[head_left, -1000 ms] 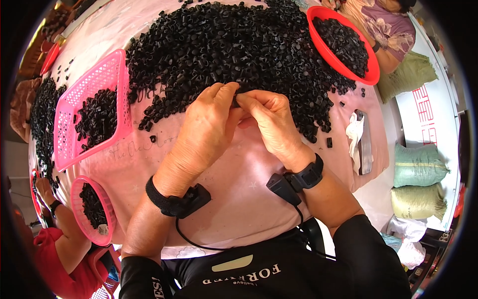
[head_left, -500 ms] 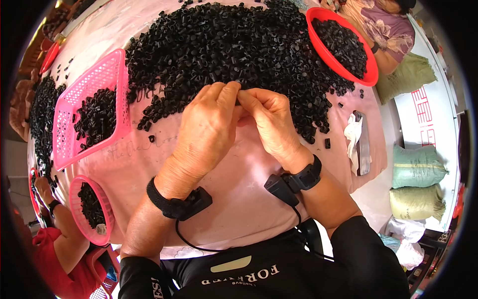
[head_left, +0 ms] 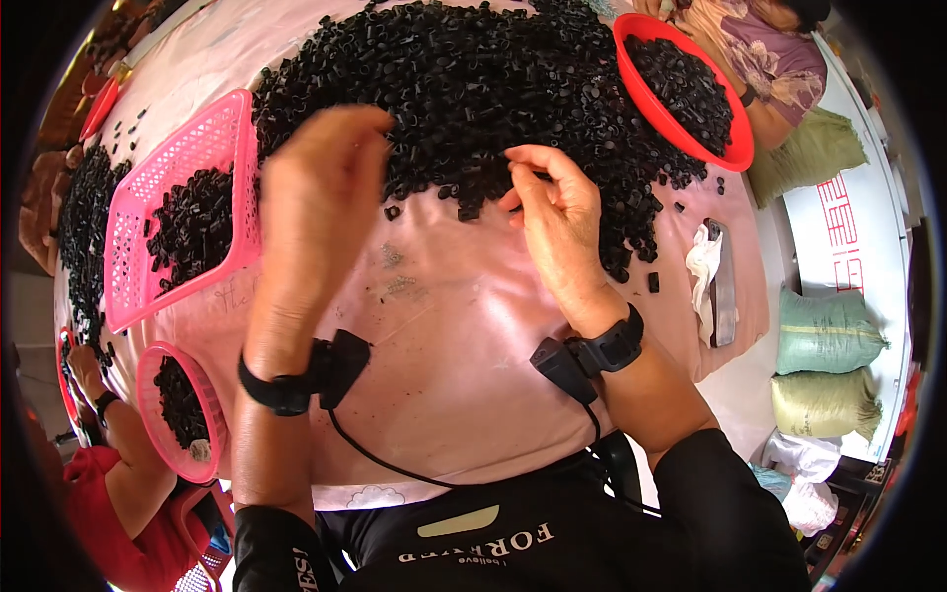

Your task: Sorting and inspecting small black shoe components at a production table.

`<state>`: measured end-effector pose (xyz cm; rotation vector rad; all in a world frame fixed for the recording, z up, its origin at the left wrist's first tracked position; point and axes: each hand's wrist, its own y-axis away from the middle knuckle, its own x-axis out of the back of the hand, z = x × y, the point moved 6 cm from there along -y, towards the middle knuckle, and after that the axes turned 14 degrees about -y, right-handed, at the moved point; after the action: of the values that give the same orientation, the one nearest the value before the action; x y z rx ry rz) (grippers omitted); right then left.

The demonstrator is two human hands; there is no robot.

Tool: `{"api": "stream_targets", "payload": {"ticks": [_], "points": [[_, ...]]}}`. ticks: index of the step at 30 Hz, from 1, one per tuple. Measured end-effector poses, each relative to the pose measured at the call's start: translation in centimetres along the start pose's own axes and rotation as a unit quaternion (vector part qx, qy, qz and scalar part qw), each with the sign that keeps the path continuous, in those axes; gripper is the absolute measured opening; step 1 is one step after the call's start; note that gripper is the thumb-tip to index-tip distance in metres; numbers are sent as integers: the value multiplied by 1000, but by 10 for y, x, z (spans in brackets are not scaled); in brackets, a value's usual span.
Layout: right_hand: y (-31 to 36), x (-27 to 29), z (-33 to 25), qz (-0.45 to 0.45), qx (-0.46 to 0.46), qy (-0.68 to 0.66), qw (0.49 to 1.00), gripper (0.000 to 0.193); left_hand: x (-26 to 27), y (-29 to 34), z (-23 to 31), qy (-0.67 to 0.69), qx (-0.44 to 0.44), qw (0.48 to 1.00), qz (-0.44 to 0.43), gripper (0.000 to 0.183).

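A wide heap of small black plastic parts (head_left: 464, 89), many of them short and tube-like, spreads over a pink tablecloth (head_left: 444, 335). My left hand (head_left: 330, 192) is over the heap's near left side, close to a pink perforated basket (head_left: 242, 212) holding more such parts. Motion smears its fingers, so what they hold, if anything, cannot be made out. At the heap's near edge, my right hand (head_left: 560, 222) has its fingers loosely curved and apart, with nothing seen between them. Both my wrists wear black bands with small black boxes and cables.
A round pink basket (head_left: 217, 409) with black pieces stands at the near left. At the far right a red basin (head_left: 740, 148) of parts sits before another person. A white cloth (head_left: 702, 271) lies beside a long case. A co-worker's arm (head_left: 128, 434) shows at left; several sacks (head_left: 829, 331) stand at right.
My hands were together at the heap's near edge and have come apart. The left has swung left toward the pink basket; the right has shifted slightly right and its fingers have spread.
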<state>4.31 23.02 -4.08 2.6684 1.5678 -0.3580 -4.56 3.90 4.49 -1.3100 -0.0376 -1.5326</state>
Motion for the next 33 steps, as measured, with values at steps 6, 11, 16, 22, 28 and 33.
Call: {"api": "stream_targets", "payload": {"ticks": [6,11,16,22,28,33], "points": [[3,-6,-5,-5,62,66,996,27,-42,27,16,52,-9,984,-169,32],[2,-11,0,-57,71,107,990,33,-55,34,16,66,5,979,-193,43],[2,-16,2,-88,55,83,991,33,-58,33,12,55,15,984,-167,44],[5,-24,-2,-140,6,46,989,35,-58,31,-1,43,45,988,-143,44],[6,-26,2,-139,1,-25,990,33,-53,28,-4,39,48,991,-116,34],[0,-10,-5,-52,23,-17,998,26,-48,27,-7,12,32,995,-96,24]]}}
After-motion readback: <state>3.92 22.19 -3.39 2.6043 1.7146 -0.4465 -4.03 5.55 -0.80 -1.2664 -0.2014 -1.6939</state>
